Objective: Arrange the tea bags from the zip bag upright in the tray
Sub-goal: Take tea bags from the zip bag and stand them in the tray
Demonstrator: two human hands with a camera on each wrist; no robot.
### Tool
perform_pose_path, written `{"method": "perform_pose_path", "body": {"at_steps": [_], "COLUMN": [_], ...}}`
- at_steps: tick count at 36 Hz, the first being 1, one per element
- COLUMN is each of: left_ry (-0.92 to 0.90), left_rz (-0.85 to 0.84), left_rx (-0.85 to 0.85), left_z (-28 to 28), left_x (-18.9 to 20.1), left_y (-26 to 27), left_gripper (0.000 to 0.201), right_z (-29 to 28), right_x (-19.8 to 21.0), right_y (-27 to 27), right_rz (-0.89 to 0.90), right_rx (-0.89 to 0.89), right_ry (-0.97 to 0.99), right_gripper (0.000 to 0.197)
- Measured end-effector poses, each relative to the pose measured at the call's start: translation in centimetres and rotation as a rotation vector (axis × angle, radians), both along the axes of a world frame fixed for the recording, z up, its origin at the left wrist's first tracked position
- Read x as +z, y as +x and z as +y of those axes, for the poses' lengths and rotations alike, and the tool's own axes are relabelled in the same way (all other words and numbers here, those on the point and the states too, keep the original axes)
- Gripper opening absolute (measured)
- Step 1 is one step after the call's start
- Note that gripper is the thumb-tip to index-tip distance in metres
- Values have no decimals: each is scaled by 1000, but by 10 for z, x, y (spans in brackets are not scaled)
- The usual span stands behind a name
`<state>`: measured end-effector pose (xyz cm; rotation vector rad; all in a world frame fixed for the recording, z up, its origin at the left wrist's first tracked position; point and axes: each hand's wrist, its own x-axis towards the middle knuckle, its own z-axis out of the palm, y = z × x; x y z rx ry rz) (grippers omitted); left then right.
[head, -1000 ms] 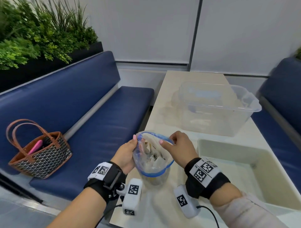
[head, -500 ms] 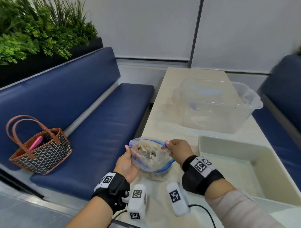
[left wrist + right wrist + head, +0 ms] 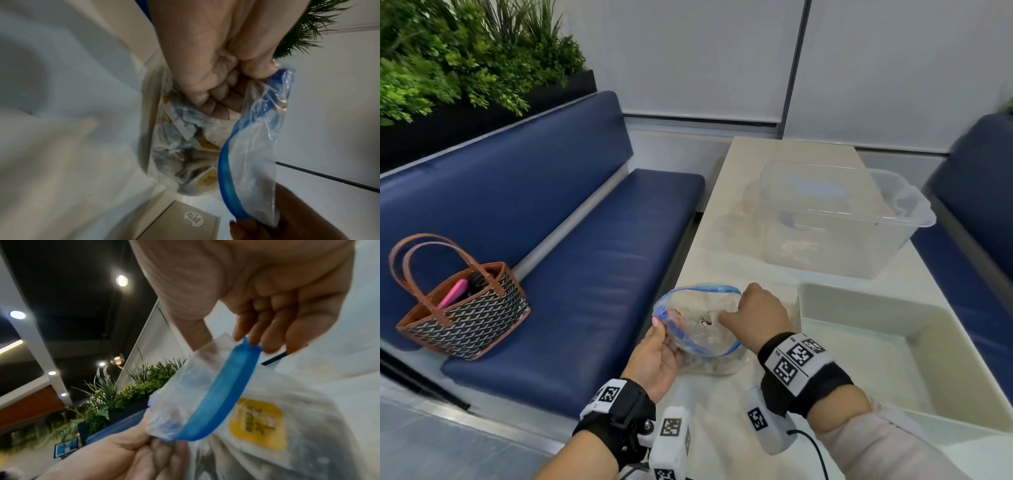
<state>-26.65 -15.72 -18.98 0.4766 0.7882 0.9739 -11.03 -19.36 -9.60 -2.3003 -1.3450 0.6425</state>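
A clear zip bag (image 3: 700, 329) with a blue zip rim lies on the cream table, its mouth held wide. Several tea bags (image 3: 185, 129) with yellow tags (image 3: 257, 423) are heaped inside. My left hand (image 3: 664, 330) grips the left side of the rim, thumb on top and fingers curled under (image 3: 216, 100). My right hand (image 3: 736, 315) pinches the right end of the rim (image 3: 252, 344). The pale tray (image 3: 804, 308) stands just right of the bag, and no tea bags show in it.
A clear plastic bin (image 3: 825, 219) stands behind the tray on the far half of the table. A blue bench (image 3: 585, 257) runs along the left with a patterned handbag (image 3: 462, 308) on it. Another blue seat (image 3: 979, 205) is at the right.
Both hands have brought the bag down from mid-air onto the table. Its mouth now tilts toward me and is stretched wider.
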Motion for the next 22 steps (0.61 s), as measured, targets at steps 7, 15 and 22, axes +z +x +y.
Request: {"method": "perform_pose_path", "body": {"at_steps": [7,15,22], "left_ry": [-11,-81,10], "left_rz": [-31,-20,316], "left_rx": [-43,-13,-101], "left_z": [-15,-13,4], "left_x": [-4,-10,11], "left_y": [-8,-18,-32], "left_gripper": [43,41,48], "right_z": [10,16,11], "right_x": [-8,-29,-29], "right_y": [15,18,16], "right_rz": [58,638,952], "right_rx": [-112,-225,-308], "right_ry": [34,104,98], "right_gripper": [19,28,30]}}
